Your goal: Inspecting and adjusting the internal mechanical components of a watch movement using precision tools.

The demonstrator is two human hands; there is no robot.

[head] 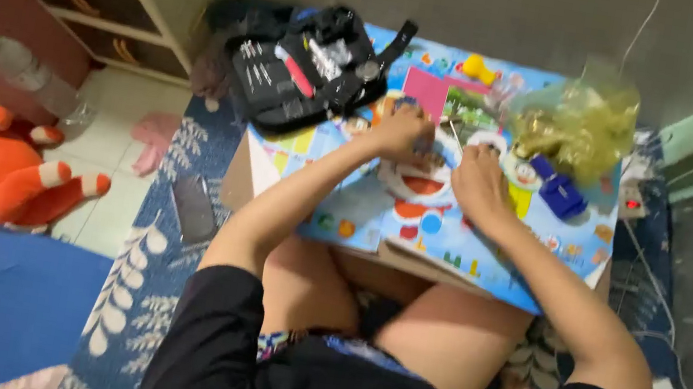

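I sit cross-legged at a low table (484, 252) covered with a colourful cartoon sheet. My left hand (402, 130) rests on the sheet near the middle, its fingers curled over something small that I cannot make out. A short way to the right, my right hand (478, 182) lies with fingers closed, pinching a thin light rod-like tool (456, 138) that points up toward my left hand. Both hands are close together over the cartoon face printed on the sheet.
An open black tool pouch (311, 66) lies at the table's far left. A crumpled yellow plastic bag (577, 124), a small blue box (559, 192) and a yellow item (478, 68) sit far right. A phone (193, 208), orange plush toy (3, 166) and bottle (18, 63) lie left.
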